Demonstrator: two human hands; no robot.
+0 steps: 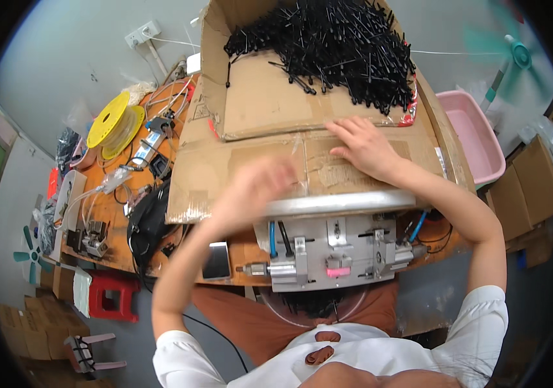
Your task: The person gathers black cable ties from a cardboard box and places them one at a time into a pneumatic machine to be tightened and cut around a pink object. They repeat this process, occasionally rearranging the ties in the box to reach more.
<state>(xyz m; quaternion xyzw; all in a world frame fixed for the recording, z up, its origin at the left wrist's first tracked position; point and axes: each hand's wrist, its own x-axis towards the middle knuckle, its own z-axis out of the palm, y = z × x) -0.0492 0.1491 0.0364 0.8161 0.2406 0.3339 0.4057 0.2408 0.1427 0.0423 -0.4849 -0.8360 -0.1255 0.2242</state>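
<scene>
The person's right hand (pixel 365 149) is spread on a big brown box (pixel 254 107). The left hand (pixel 257 187) is a blur near a silver bar (pixel 347 203). Seen from the middle, a heap of black sticks (pixel 338 48) is at 1 o'clock, a grey machine (pixel 317 258) at 5, a red stool (pixel 111 282) at 8 and a yellow spool (pixel 107 121) at 10.

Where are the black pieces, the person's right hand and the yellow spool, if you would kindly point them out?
Black pieces (pixel 341 52): head view, middle of the pile.
Right hand (pixel 368 151): head view, back of the hand.
Yellow spool (pixel 114 110): head view, left flange.
</scene>
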